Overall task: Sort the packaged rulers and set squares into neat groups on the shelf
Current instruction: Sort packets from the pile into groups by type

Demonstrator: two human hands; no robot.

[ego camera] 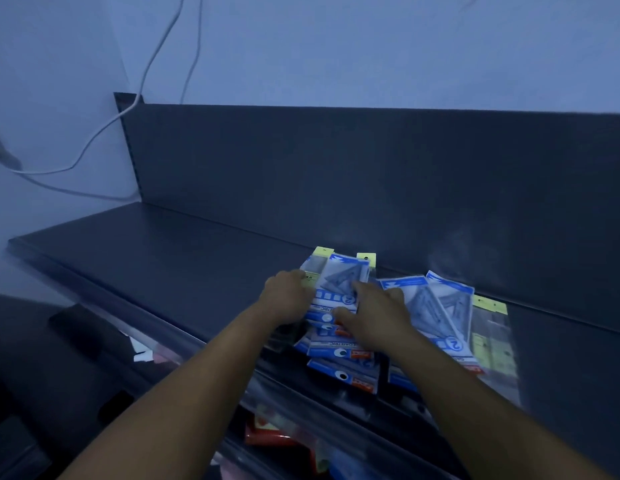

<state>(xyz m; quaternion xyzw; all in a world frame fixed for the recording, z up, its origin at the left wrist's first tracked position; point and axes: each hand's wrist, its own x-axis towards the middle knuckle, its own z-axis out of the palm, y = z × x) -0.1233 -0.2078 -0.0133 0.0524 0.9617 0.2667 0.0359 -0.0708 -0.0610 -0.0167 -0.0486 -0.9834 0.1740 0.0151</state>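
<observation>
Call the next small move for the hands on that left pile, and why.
Probably square the blue-header set square pack onto its pile. Both hands, left hand and right hand, sit on it, it lies skewed over the yellow-header packs, and the right-side packs are fanned out unsorted.

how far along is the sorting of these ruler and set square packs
Early. Done: nothing clearly; the blue-headed packs overlap loosely and yellow-headed packs lie mixed among them. In hand: the left hand and right hand both on the top blue set-square pack. Left: splitting types into groups on the bare shelf.
</observation>
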